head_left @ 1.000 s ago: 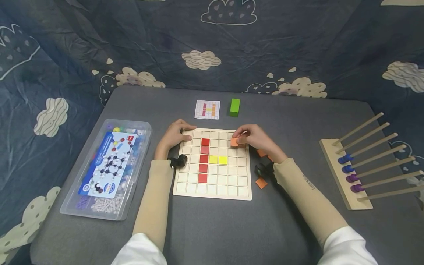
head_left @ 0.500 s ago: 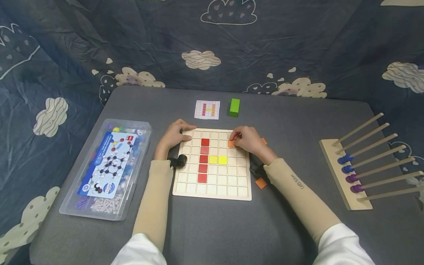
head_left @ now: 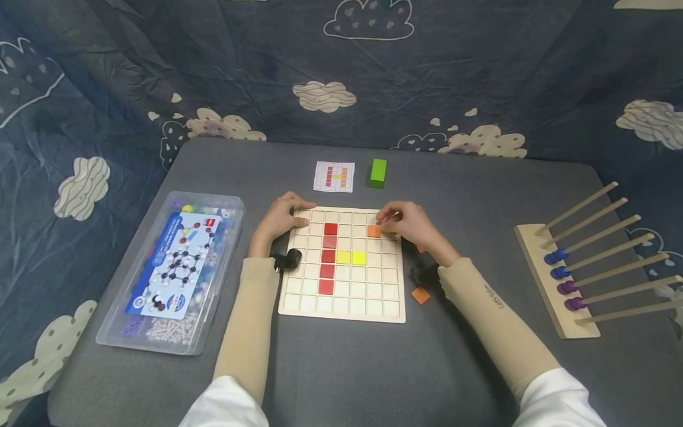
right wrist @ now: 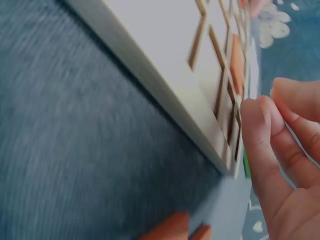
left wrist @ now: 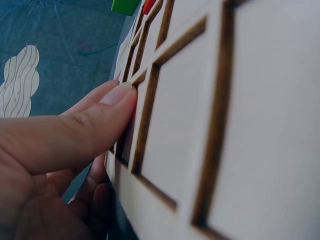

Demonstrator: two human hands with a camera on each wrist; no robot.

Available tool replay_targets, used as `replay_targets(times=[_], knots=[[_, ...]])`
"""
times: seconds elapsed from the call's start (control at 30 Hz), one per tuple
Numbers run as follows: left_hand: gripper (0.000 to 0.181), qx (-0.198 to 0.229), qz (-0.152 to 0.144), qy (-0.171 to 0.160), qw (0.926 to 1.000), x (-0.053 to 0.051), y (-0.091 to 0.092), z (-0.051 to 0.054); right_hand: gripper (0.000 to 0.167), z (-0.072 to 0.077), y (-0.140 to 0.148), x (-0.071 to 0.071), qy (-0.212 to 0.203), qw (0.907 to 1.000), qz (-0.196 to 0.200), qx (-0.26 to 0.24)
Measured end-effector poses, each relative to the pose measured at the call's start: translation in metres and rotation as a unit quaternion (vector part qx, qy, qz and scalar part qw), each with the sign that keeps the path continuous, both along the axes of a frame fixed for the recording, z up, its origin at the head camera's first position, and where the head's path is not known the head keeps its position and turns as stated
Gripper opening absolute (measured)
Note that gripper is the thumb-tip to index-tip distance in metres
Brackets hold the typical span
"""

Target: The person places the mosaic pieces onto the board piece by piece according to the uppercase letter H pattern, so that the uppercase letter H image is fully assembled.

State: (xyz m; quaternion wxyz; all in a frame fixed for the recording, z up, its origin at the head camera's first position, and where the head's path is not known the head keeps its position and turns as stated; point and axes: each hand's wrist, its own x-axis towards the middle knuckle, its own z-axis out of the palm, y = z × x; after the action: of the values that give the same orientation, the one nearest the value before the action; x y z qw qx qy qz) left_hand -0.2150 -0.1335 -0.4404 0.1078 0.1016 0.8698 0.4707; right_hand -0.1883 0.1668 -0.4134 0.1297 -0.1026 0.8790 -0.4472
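A wooden grid board (head_left: 341, 306) lies in the middle of the table. A column of several red tiles (head_left: 327, 271) fills cells on its left side, with two yellow tiles (head_left: 351, 258) beside it. One orange tile (head_left: 373, 231) sits in an upper right cell. My left hand (head_left: 280, 219) holds the board's upper left corner; its thumb (left wrist: 112, 107) presses over the rim in the left wrist view. My right hand (head_left: 408, 225) hovers just right of the orange tile, fingers bent. In the right wrist view the fingertips (right wrist: 256, 112) stand apart from the board, with no tile visible between them.
Loose orange tiles (head_left: 420, 295) lie right of the board, partly hidden by the right hand. Behind it are a pattern card (head_left: 334, 177) and a green block (head_left: 377, 172). A plastic case (head_left: 216, 296) stands left, a wooden peg rack (head_left: 555, 284) right.
My right hand placed the orange tile, pressed at its cell, then drew back slightly to the right, uncovering it. The left hand stayed at the board's corner.
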Motion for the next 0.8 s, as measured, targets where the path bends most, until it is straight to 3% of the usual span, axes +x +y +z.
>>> replay_targets(times=[0.2, 0.37, 0.8], knots=[[0.040, 0.000, -0.001, 0.002, 1.0000, 0.000, 0.000, -0.001, 0.025, 0.005, 0.028, 0.004, -0.047, 0.9960, -0.017, -0.074], [0.040, 0.007, -0.001, -0.003, 1.0000, 0.000, 0.000, 0.000, 0.032, 0.009, 0.057, 0.013, -0.062, 0.9931, -0.042, -0.090], [0.040, -0.001, -0.005, 0.000, 1.0000, 0.000, -0.001, 0.000, 0.034, 0.003, 0.114, 0.040, -0.027, 0.9871, -0.091, -0.128]])
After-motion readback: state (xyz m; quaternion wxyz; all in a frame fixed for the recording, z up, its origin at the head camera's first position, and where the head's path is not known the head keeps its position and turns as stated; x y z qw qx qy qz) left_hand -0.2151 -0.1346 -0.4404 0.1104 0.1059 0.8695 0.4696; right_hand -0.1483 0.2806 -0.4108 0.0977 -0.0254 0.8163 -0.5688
